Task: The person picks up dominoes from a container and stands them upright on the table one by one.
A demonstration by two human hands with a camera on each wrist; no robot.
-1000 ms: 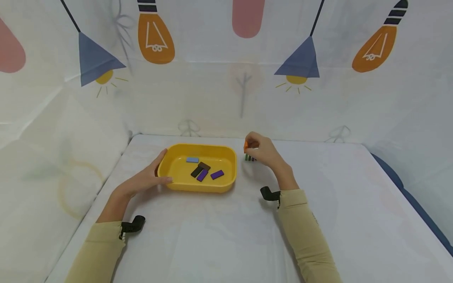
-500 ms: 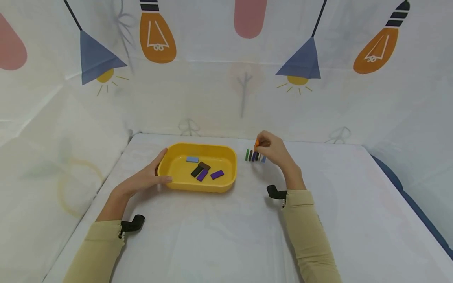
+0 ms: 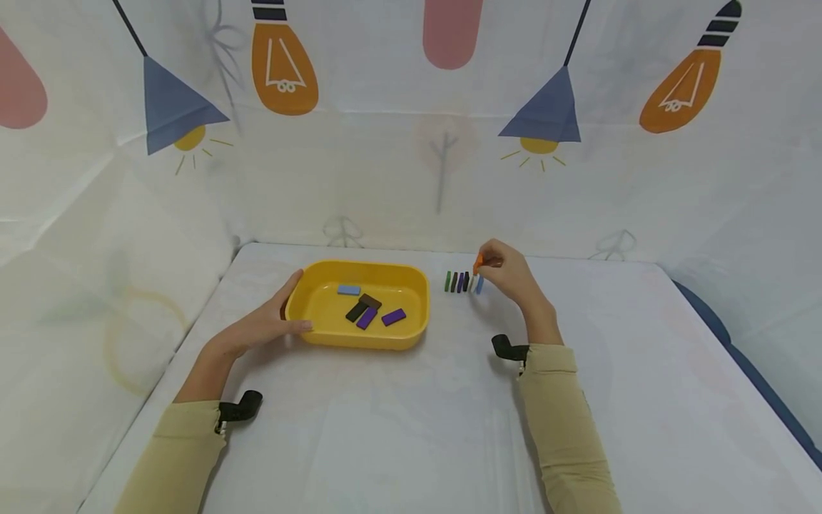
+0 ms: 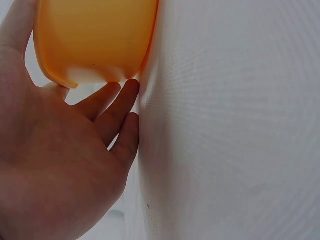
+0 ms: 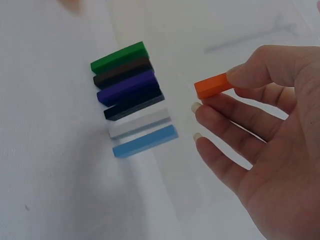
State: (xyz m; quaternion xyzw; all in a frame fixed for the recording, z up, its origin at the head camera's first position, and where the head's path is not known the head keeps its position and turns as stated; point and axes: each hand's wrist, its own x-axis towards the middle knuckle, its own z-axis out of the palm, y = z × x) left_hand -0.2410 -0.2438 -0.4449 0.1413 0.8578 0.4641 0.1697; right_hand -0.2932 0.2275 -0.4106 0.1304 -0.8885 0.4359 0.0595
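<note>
Right hand [image 3: 511, 277] pinched an orange block [image 5: 212, 86], clear of the table [image 3: 385, 421], near the light-blue end of a row of six blocks [image 5: 127, 88], while left hand [image 3: 258, 330] gripped the left end of a yellow tray [image 3: 359, 340] holding five loose blocks [image 3: 394, 317].

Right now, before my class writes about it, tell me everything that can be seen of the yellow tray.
The yellow tray is a shallow oblong with rounded corners, smooth, slightly shiny walls and a plastic look. It appears to sit upright on the white table, left of a row of blocks. The left hand holds its left end, thumb at the near-left rim. Inside lie a light blue block, a brown block, a black block and two purple blocks. Its underside is hidden.
</note>
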